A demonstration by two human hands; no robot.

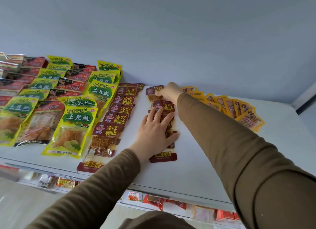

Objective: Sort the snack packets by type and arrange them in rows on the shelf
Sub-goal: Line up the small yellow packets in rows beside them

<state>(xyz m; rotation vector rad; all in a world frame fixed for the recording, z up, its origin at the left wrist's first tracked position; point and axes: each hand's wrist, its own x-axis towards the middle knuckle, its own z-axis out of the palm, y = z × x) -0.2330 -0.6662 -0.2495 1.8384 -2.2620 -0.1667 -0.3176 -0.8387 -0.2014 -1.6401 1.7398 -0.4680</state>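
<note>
On the white shelf top point(196, 160), snack packets lie in overlapping rows. A finished row of maroon packets point(118, 116) runs front to back left of centre. Beside it a second maroon row point(162, 158) lies under my left hand point(155, 133), which rests flat on it, fingers spread. My right hand point(169, 92) reaches to the back and pinches the farthest maroon packet point(153, 92) of that row. Yellow-green packets point(75, 126) and red-black packets point(46, 124) fill the rows at the left.
A fan of small yellow packets point(239, 109) lies at the back right, behind my right sleeve. More red and white packets point(153, 201) sit on the shelf level below the front edge. A pale blue wall point(171, 32) closes the back.
</note>
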